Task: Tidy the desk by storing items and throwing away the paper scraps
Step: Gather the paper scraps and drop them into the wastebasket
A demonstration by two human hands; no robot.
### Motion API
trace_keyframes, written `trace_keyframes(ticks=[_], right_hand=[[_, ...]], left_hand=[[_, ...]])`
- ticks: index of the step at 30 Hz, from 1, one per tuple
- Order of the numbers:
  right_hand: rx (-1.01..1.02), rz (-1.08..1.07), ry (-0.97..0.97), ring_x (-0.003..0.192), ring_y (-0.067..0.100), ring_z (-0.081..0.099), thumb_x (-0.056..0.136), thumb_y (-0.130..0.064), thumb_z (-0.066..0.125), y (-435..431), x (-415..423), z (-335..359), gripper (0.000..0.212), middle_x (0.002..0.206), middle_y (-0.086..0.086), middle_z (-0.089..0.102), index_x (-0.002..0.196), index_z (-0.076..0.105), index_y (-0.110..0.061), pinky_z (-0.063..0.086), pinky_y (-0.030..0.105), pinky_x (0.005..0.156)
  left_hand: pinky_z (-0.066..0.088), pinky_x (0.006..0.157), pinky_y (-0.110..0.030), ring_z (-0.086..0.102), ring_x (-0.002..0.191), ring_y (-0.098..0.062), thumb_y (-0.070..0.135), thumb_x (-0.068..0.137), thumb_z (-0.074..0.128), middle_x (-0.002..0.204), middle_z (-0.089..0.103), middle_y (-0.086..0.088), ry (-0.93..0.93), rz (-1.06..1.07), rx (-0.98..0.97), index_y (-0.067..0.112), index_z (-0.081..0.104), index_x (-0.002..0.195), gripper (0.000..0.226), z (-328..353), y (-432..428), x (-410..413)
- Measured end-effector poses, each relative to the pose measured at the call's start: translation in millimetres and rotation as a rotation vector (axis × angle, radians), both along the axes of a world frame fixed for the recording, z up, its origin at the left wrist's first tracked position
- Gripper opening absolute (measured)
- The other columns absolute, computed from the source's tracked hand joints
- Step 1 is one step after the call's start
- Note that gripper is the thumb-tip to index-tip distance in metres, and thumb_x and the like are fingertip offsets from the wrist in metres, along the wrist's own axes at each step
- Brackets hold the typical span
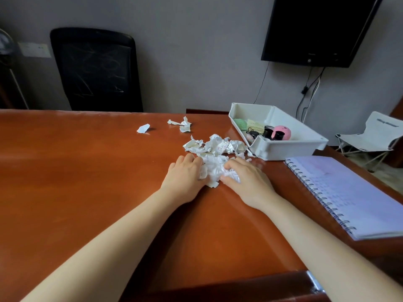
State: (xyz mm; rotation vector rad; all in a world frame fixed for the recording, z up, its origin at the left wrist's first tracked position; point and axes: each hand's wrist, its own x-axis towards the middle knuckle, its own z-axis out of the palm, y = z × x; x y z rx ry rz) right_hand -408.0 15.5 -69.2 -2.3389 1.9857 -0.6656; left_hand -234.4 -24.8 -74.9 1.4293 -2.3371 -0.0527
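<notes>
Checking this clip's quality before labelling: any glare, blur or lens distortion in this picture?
Head view: a pale sheen lies on the glossy desk toward its far edge; head view: the paper scraps by the right hand look smeared; head view: the wide lens leans the wall screen; head view: the notebook text is unreadable.

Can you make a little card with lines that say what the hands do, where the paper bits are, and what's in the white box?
Left hand: curls round the paper pile from the left
Right hand: curls round it from the right
Crumpled heap: just behind the hands
Small scrap and twisted scrap: farther back on the desk
White box: pink ball, black items inside
Notebook: right of the hands
</notes>
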Motion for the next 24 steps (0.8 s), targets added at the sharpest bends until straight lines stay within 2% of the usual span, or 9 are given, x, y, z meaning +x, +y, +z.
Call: trace_keyframes(ticks=[2,4,6,8,13,16,19,21,24], right_hand=[[-0.017,-0.007,0.007,0.1,0.021,0.057,0.093,-0.043,0.049,1.1,0.2,0.5,0.027,0.112,-0.009,0.057,0.108,0.055,-0.022,0.043,0.034,0.074],[-0.046,-0.007,-0.019,0.084,0.023,0.056,0.093,-0.041,0.049,2.8,-0.3,1.0,0.02,0.089,-0.008,0.058,0.094,0.054,-0.021,0.041,0.034,0.066],[-0.055,-0.016,-0.047,0.07,0.02,0.047,0.094,-0.039,0.049,3.7,-0.7,1.4,0.019,0.064,-0.008,0.046,0.083,0.047,-0.023,0.035,0.033,0.06],[-0.052,-0.015,-0.088,0.062,0.022,0.043,0.094,-0.037,0.049,3.0,-2.3,1.0,0.024,0.055,-0.006,0.038,0.078,0.042,-0.021,0.033,0.035,0.057],[-0.063,-0.012,-0.306,0.055,0.019,0.04,0.093,-0.033,0.051,0.0,-7.6,-0.7,0.034,0.055,0.0,0.041,0.065,0.044,-0.015,0.031,0.035,0.053],[-0.128,-0.015,-0.464,0.052,0.006,0.023,0.093,-0.023,0.054,1.6,-5.3,3.2,0.047,0.055,-0.006,0.023,0.056,0.025,-0.022,0.019,0.023,0.051],[-0.146,-0.015,-0.581,0.05,0.006,0.022,0.093,-0.017,0.054,2.1,-5.4,6.1,0.046,0.056,-0.006,0.02,0.057,0.024,-0.017,0.019,0.019,0.046],[-0.136,-0.02,-0.617,0.052,0.007,0.021,0.094,-0.018,0.053,1.7,-5.8,7.7,0.044,0.057,-0.003,0.02,0.059,0.026,-0.015,0.018,0.02,0.046],[-0.123,0.0,-0.613,0.055,0.006,0.022,0.093,-0.023,0.052,0.2,-2.9,12.0,0.044,0.06,0.001,0.022,0.06,0.028,-0.009,0.017,0.021,0.051]], left_hand=[[0.031,0.071,-0.029,0.045,0.092,-0.025,0.029,0.091,0.047,0.09,0.043,-0.001,0.047,-0.061,-0.001,0.014,0.042,0.084,0.017,1.2,1.9,1.0],[0.027,0.064,-0.028,0.043,0.079,-0.022,0.02,0.09,0.045,0.075,0.038,0.004,0.079,-0.089,0.006,0.018,0.033,0.071,0.023,1.9,3.3,1.3],[0.026,0.059,-0.029,0.04,0.071,-0.02,0.017,0.09,0.043,0.065,0.034,0.008,0.075,-0.063,0.005,0.023,0.026,0.064,0.032,2.8,4.9,1.2],[0.031,0.059,-0.03,0.043,0.067,-0.024,0.021,0.093,0.041,0.064,0.04,0.007,0.064,-0.025,-0.019,0.023,0.029,0.066,0.03,2.8,6.1,1.1],[0.034,0.059,-0.031,0.046,0.066,-0.028,0.027,0.093,0.04,0.062,0.041,0.004,0.129,-0.005,0.027,0.026,0.033,0.063,0.031,5.9,8.5,5.6],[0.036,0.058,-0.032,0.047,0.063,-0.023,0.034,0.09,0.041,0.06,0.05,0.003,0.344,-0.04,0.172,0.025,0.043,0.057,0.035,11.3,9.4,10.9],[0.045,0.062,-0.039,0.052,0.06,-0.018,0.038,0.087,0.037,0.065,0.06,-0.007,0.581,-0.11,0.272,0.012,0.059,0.062,0.042,13.3,7.5,18.3],[0.039,0.056,-0.035,0.043,0.054,-0.014,0.028,0.09,0.043,0.059,0.052,-0.009,0.718,-0.123,0.321,0.003,0.054,0.059,0.042,15.6,9.5,21.3],[0.032,0.047,-0.02,0.033,0.044,-0.007,0.014,0.091,0.045,0.045,0.04,0.006,0.881,-0.071,0.342,0.012,0.039,0.05,0.042,18.8,12.9,25.0]])
